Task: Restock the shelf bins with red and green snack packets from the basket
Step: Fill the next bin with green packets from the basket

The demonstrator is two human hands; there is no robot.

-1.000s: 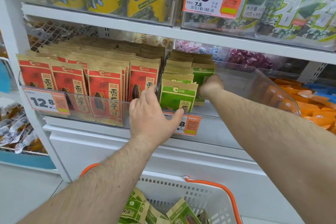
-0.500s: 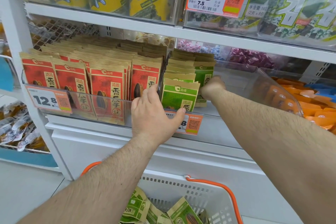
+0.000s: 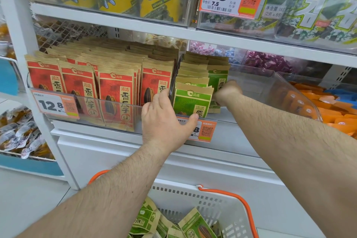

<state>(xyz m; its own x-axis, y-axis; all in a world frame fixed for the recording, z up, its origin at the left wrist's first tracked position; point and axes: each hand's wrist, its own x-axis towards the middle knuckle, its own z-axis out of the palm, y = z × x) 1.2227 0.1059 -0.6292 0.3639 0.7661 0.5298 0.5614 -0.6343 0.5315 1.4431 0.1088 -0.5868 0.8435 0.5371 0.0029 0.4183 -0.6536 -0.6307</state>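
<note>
Shelf bin [image 3: 270, 83]: green packets [image 3: 190, 100] at left, red packets [image 3: 116, 87] adjacent. Left hand [image 3: 166, 120] spread, thumb on front green packet. Right hand [image 3: 228, 91] behind the row, grip unclear. Basket [image 3: 222, 208] below: more green packets.

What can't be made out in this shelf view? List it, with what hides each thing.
Head view only:
- Right hand: fingers tucked behind the green packets; its grip cannot be told.
- Price tag under the green bin: the left hand covers most of the number.
- Basket: bottom edge cuts it off, so the remaining packet count is unknown.
- Red packets: back rows hidden by the front ones.
</note>
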